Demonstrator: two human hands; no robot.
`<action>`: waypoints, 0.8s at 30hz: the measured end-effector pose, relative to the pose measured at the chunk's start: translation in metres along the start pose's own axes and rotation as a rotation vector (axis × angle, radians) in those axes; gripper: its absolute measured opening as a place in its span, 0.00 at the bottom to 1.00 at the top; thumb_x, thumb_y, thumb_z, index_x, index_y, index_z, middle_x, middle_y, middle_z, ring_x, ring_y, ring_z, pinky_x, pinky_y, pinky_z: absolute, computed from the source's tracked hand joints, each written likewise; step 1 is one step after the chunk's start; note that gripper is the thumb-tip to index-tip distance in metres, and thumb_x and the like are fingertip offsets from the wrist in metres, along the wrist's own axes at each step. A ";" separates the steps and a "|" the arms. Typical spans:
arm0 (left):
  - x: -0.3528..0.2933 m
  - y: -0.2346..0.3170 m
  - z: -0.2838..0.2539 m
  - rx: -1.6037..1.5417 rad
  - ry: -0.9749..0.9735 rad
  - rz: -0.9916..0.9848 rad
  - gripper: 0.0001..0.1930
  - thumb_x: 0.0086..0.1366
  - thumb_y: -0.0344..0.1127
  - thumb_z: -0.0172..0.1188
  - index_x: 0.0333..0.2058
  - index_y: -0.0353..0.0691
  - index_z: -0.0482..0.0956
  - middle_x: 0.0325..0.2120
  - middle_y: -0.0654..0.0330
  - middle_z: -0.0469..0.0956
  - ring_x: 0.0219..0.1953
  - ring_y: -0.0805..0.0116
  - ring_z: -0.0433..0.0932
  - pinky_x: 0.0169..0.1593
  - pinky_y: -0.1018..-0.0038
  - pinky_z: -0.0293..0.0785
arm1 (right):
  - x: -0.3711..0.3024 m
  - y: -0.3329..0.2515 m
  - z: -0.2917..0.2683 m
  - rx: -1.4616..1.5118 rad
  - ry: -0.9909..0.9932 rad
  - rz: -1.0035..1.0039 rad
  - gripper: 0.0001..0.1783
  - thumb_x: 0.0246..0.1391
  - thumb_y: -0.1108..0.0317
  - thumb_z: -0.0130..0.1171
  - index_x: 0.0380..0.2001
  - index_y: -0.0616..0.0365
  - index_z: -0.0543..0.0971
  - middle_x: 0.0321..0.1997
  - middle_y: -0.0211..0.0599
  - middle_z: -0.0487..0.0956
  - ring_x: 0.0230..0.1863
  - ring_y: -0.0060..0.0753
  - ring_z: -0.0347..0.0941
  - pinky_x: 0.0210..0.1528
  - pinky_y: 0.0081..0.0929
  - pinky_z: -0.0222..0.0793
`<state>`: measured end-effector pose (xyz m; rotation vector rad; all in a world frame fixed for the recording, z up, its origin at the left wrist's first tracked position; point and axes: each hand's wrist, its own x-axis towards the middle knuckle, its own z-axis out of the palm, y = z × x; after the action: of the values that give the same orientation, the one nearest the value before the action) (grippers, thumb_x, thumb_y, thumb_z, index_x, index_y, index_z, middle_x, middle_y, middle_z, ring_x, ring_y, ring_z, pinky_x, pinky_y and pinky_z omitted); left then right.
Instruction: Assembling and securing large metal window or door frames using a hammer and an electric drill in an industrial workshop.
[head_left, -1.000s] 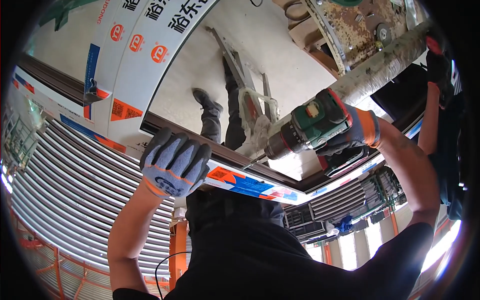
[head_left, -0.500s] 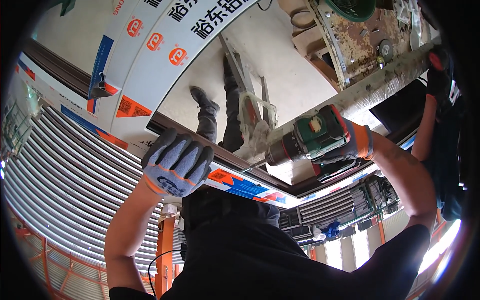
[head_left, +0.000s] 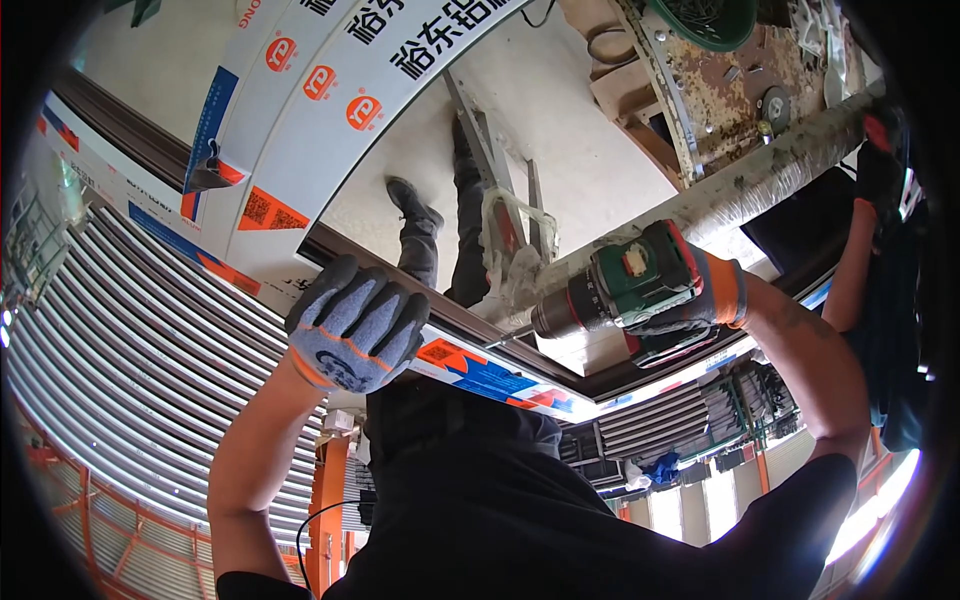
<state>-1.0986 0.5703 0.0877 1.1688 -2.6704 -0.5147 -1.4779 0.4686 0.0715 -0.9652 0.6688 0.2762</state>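
Observation:
My left hand (head_left: 357, 325), in a grey glove with orange trim, is closed over the near bar of a dark metal frame (head_left: 470, 328). That bar's outer face carries white, blue and orange protective film (head_left: 500, 378). In my right hand (head_left: 722, 290), gloved alike, is a green and black cordless drill (head_left: 640, 275) lying on its side, its chuck toward the left. A thin bit (head_left: 510, 337) reaches from the chuck to the inner side of the near bar. Whether its tip has entered the metal I cannot tell.
A wide film-wrapped panel (head_left: 300, 130) spans the far left. At the far right, a rusty bench (head_left: 745, 100) holds a green bowl (head_left: 708, 20) of small fasteners. A plastic-wrapped beam (head_left: 720, 210) crosses below it. Another person's arm (head_left: 855, 260) shows at right; stacked profiles (head_left: 170, 380) stand left.
The view has shifted slightly, so the panel and frame sit a little further right. Both hands keep their grip, and the drill stays at the same spot on the bar.

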 end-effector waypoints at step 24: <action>0.005 0.002 -0.003 -0.042 -0.045 -0.006 0.12 0.52 0.41 0.57 0.35 0.47 0.82 0.33 0.61 0.79 0.39 0.63 0.79 0.56 0.59 0.70 | 0.019 0.055 0.048 -0.117 -0.129 -0.059 0.28 0.34 0.66 0.72 0.43 0.57 0.77 0.38 0.44 0.80 0.43 0.41 0.78 0.51 0.33 0.70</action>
<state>-1.1022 0.5671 0.0917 1.1680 -2.6804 -0.6012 -1.4715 0.5377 0.0416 -1.0679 0.5095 0.3252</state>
